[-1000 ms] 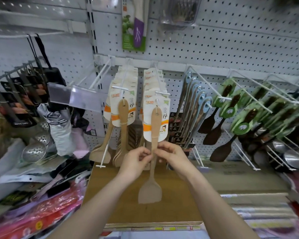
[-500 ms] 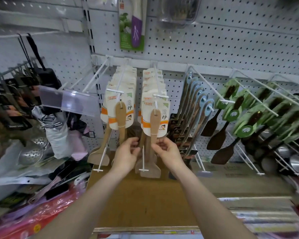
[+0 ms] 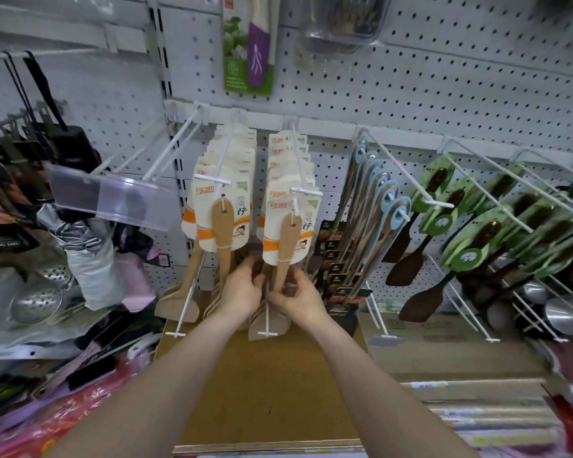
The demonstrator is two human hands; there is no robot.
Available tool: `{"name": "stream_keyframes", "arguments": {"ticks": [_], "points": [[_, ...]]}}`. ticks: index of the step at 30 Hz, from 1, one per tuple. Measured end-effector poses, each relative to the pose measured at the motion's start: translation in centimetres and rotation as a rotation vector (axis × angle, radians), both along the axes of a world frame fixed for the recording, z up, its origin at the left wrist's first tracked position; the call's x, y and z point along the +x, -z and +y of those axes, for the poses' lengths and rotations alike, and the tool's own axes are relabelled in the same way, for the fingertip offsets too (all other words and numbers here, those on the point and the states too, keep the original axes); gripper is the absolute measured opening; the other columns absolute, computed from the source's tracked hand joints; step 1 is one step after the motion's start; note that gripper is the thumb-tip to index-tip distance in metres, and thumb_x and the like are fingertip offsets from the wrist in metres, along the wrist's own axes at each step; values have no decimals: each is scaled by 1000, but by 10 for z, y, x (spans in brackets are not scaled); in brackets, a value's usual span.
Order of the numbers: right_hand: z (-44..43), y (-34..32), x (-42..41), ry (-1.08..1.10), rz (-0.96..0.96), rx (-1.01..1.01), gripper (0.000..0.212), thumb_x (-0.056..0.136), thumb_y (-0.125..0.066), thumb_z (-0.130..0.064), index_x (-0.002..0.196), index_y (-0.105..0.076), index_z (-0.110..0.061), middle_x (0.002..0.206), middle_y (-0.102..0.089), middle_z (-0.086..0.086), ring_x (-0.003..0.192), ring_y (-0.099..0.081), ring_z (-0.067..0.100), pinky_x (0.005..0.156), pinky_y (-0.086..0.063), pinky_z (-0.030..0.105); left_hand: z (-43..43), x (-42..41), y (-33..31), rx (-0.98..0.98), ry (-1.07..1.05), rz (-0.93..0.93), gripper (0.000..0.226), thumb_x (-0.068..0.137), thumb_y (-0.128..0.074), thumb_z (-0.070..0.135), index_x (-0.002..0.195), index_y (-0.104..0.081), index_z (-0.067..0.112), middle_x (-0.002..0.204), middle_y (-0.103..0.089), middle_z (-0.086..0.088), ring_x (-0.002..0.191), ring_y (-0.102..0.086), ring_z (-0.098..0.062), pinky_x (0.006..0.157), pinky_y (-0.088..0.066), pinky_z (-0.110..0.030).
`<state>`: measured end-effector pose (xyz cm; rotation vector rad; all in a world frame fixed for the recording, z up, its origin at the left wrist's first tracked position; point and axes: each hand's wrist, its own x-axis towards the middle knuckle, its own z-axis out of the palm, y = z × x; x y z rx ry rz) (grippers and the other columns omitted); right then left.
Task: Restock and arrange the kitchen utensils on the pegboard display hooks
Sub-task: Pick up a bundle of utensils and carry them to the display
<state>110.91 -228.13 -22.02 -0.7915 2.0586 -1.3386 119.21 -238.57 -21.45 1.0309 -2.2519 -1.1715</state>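
Note:
Two white hooks on the pegboard (image 3: 411, 77) carry rows of wooden spatulas with cream and orange cards. The front wooden spatula (image 3: 286, 246) of the right row hangs from its hook (image 3: 303, 191). My left hand (image 3: 242, 289) and my right hand (image 3: 298, 297) are side by side just below the cards, fingers curled around the spatula handles. My right hand pinches the front spatula's handle; my left hand holds the handles behind it. The left row (image 3: 222, 223) hangs untouched.
Blue-handled steel utensils (image 3: 374, 206) hang right of the wooden rows, then dark spatulas on green cards (image 3: 457, 219). A clear price-tag holder (image 3: 113, 200) and black utensils (image 3: 24, 180) are at the left. A brown cardboard box (image 3: 262, 391) lies under my arms.
The front wooden spatula went up onto the right hook and now hangs there. Both hands moved forward and up with it, closer to the cards.

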Motion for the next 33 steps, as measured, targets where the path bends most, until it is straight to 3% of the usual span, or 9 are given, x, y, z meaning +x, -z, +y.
{"name": "stream_keyframes", "arguments": {"ticks": [3,7,13,19,25,29,33], "points": [[0,4,4,-23,40,33,58,82,-76,-21,134,-50,-27,114,-67,-5,101,-64,13,93,-54,36,0,5,2,13,40,-4,37,95,-53,10,132,-52,16,128,-60,-6,119,-55,-26,102,-44,-39],[7,5,8,-21,106,64,54,84,-74,-24,132,-51,-28,109,-69,-4,96,-65,15,88,-55,35,6,12,7,54,47,42,22,92,-59,12,115,-58,15,106,-65,-2,104,-61,-21,93,-49,-38],[25,-1,13,4,185,89,45,90,-68,-20,131,-52,-26,107,-65,-4,97,-61,16,83,-49,27,18,18,9,27,-55,66,13,92,-62,17,95,-50,23,91,-61,6,89,-60,-16,81,-49,-32],[31,-3,20,-34,228,140,43,90,-68,-23,131,-55,-24,112,-65,-2,104,-60,17,95,-50,36,21,19,11,-59,-70,51,12,91,-62,16,98,-54,20,94,-61,5,87,-58,-14,73,-42,-26],[35,-5,21,-3,254,196,38,91,-66,-25,128,-58,-21,111,-67,2,104,-62,19,94,-50,37,26,29,9,-54,22,56,8,95,-56,18,103,-56,19,92,-57,9,85,-54,-11,73,-38,-25],[37,-8,17,36,277,219,36,92,-64,-24,127,-56,-21,110,-67,3,96,-60,17,84,-47,28,22,42,11,-25,30,62,5,96,-54,20,100,-53,22,92,-59,9,90,-58,-16,76,-44,-30],[38,-9,14,44,266,225,37,94,-63,-22,130,-55,-20,113,-67,3,103,-61,20,89,-49,33,18,60,10,0,55,78,4,97,-54,21,100,-56,23,92,-62,12,92,-60,-12,78,-45,-28]]}}
